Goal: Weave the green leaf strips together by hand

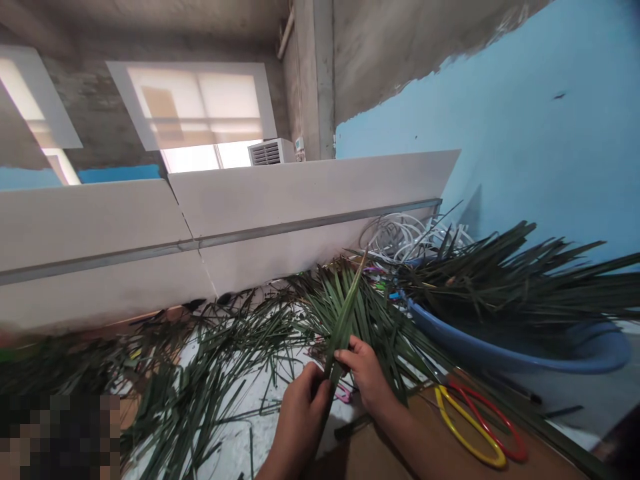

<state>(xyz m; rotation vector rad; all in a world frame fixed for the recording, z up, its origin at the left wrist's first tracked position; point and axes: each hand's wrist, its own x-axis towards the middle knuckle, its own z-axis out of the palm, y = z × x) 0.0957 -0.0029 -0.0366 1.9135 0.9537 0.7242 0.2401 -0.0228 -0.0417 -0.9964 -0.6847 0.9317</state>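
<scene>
A long green palm leaf strip [342,327] stands between my two hands, its pale tip pointing up and away. My left hand [306,408] is closed round the lower part of it. Higher up, my right hand [366,373] pinches the same leaf between thumb and fingers. Behind the hands spreads a fan of cut palm leaves [373,313] on the white surface. Scissors with one yellow and one red handle [470,427] lie on brown cardboard to the right of my right forearm. A small pink object [344,393] shows partly beneath the hands.
A blue basin [500,353] heaped with dark palm leaves [500,273] stands at the right. Coiled white tubing [395,237] lies behind it. Loose leaf strips [200,387] cover the left side. White panels [300,200] run across the back. A blurred, pixelated patch fills the lower left corner.
</scene>
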